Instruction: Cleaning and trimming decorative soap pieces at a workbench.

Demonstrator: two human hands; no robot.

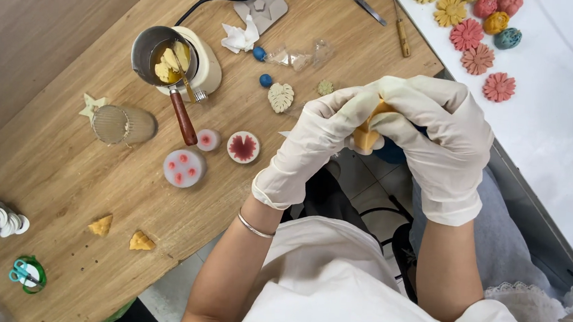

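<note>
- Latex-gloved left hand (315, 139) and right hand (431, 135): I see both closed around one yellow wax piece (366, 137), held over the wooden table's (60, 177) edge.
- Melting pot (165, 56) with wax sits well apart, beside red-filled silicone moulds (242, 147).

1. Bright, even, diffuse light; nothing dim.
2. Shadows soft and short: the glass (123, 125) and pot (165, 56) cast faint ones to the right on the counter (61, 170).
3. White surface (549, 113) top right near overexposed, mild glare.
4. Gloves (432, 131) pale, detail kept.
5. Focus sharp at centre; slight wide-angle stretch and softness at the corners.
</note>
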